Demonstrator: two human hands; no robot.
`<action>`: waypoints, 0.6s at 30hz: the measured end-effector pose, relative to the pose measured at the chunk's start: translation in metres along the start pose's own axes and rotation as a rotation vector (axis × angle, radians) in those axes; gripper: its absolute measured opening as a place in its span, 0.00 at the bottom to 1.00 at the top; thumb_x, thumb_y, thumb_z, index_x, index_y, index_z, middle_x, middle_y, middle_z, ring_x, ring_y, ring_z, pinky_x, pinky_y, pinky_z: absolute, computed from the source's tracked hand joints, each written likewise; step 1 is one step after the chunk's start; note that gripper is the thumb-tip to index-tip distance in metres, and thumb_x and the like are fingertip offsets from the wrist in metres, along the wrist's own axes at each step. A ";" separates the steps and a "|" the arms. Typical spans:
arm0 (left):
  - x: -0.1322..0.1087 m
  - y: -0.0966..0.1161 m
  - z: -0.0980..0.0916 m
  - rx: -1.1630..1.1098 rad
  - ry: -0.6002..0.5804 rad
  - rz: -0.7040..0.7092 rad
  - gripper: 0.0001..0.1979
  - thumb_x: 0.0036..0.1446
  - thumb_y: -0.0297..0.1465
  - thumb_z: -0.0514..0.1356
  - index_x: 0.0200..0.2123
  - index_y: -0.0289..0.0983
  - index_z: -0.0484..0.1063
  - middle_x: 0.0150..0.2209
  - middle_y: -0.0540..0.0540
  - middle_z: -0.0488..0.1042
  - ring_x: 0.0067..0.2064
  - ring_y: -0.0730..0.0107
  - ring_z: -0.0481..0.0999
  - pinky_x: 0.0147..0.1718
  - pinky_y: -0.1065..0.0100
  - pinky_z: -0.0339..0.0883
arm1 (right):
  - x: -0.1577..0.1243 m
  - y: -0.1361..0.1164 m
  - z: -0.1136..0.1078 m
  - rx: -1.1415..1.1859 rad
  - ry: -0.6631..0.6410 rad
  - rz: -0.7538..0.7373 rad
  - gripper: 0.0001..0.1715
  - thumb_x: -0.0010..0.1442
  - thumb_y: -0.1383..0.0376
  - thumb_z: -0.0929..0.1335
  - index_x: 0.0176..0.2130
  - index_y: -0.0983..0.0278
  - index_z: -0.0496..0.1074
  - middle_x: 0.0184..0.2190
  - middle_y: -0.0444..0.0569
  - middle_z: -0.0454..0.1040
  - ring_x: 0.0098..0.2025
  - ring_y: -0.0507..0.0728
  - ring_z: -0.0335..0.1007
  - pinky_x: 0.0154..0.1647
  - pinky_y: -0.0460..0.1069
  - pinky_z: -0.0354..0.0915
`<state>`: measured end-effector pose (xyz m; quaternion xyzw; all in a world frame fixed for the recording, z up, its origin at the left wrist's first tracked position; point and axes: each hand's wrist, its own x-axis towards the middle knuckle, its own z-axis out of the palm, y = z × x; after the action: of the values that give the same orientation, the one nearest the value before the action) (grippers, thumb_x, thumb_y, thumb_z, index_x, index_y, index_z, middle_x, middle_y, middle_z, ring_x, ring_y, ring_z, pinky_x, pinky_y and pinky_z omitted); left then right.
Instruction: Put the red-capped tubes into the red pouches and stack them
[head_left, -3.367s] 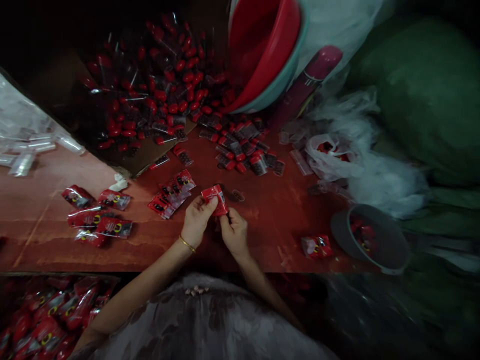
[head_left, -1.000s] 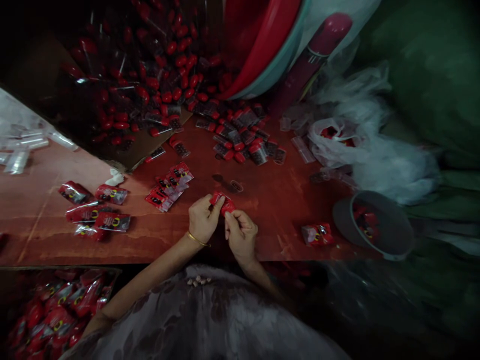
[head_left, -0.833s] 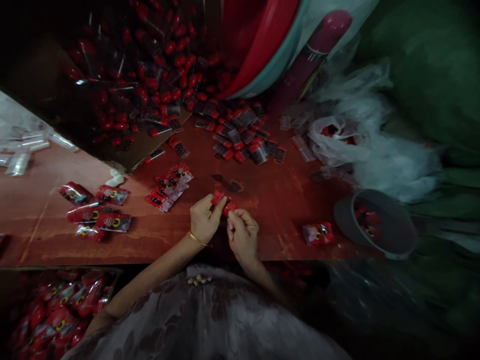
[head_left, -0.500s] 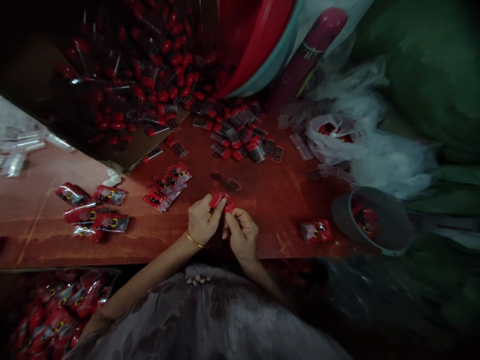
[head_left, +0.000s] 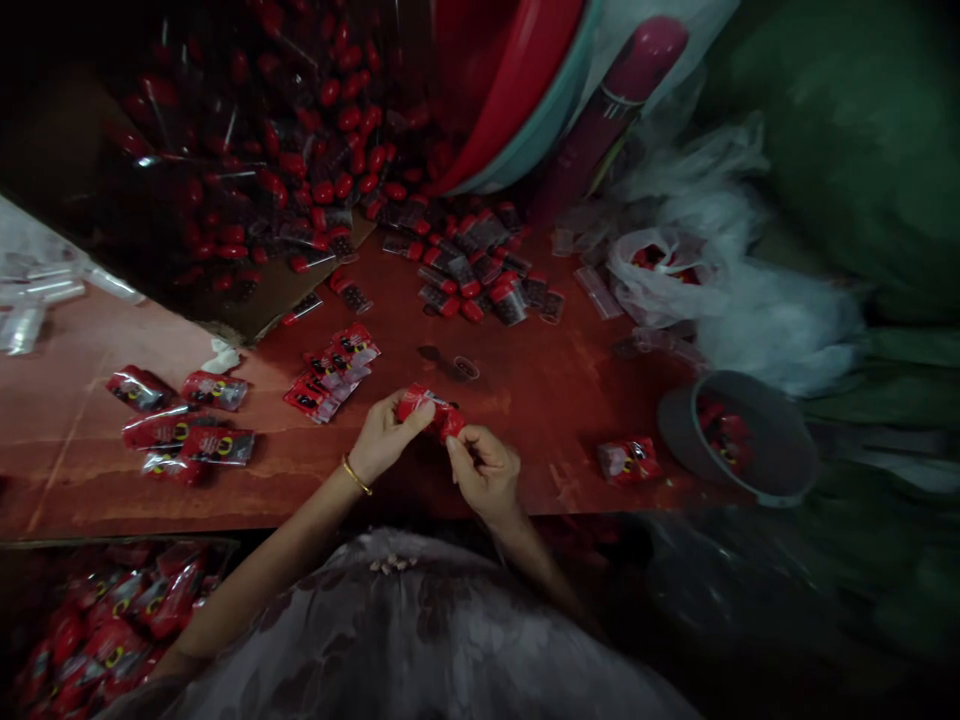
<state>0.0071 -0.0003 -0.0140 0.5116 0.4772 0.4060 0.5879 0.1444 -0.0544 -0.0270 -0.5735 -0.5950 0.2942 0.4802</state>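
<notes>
My left hand (head_left: pixel 381 440) and my right hand (head_left: pixel 484 470) both pinch one small red packet (head_left: pixel 430 410) just above the red-brown table (head_left: pixel 525 400). The left fingers grip its left end, the right fingers its right end. A gold bangle sits on my left wrist. A fanned row of flat red packets (head_left: pixel 334 368) lies just left of my hands. Several filled red packets (head_left: pixel 180 430) lie further left.
A heap of small red-capped clear tubes (head_left: pixel 476 270) lies ahead, more in a dark box (head_left: pixel 247 170). A red basin (head_left: pixel 517 90) leans at the top. A grey bowl (head_left: pixel 739 440) and one packet (head_left: pixel 628 460) sit right. A box of packets (head_left: pixel 105 620) stands lower left.
My left hand has slid a little to the left, and the packet now looks stretched wider between both hands. The view shifted slightly.
</notes>
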 end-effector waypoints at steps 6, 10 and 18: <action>0.009 0.006 -0.007 0.047 -0.201 -0.080 0.17 0.44 0.43 0.63 0.21 0.35 0.69 0.19 0.52 0.65 0.22 0.76 0.62 0.22 0.73 0.57 | 0.005 0.005 -0.014 -0.097 -0.058 -0.147 0.08 0.53 0.66 0.65 0.23 0.60 0.68 0.17 0.41 0.66 0.19 0.49 0.59 0.24 0.46 0.58; 0.005 0.008 0.001 0.061 -0.100 0.026 0.13 0.47 0.40 0.62 0.22 0.35 0.69 0.19 0.52 0.66 0.22 0.77 0.62 0.23 0.73 0.58 | 0.007 0.006 -0.013 0.117 -0.157 0.050 0.12 0.58 0.62 0.62 0.24 0.61 0.67 0.13 0.39 0.60 0.17 0.49 0.55 0.20 0.45 0.55; -0.005 0.002 0.015 0.023 0.231 0.054 0.13 0.50 0.38 0.60 0.20 0.37 0.64 0.16 0.55 0.62 0.18 0.79 0.60 0.18 0.74 0.56 | -0.001 -0.005 -0.007 0.108 -0.019 0.033 0.15 0.56 0.62 0.64 0.19 0.61 0.65 0.15 0.41 0.63 0.19 0.49 0.57 0.23 0.46 0.57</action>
<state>0.0203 -0.0082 -0.0108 0.4807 0.5324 0.4725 0.5121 0.1490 -0.0577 -0.0203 -0.5536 -0.5733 0.3389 0.5000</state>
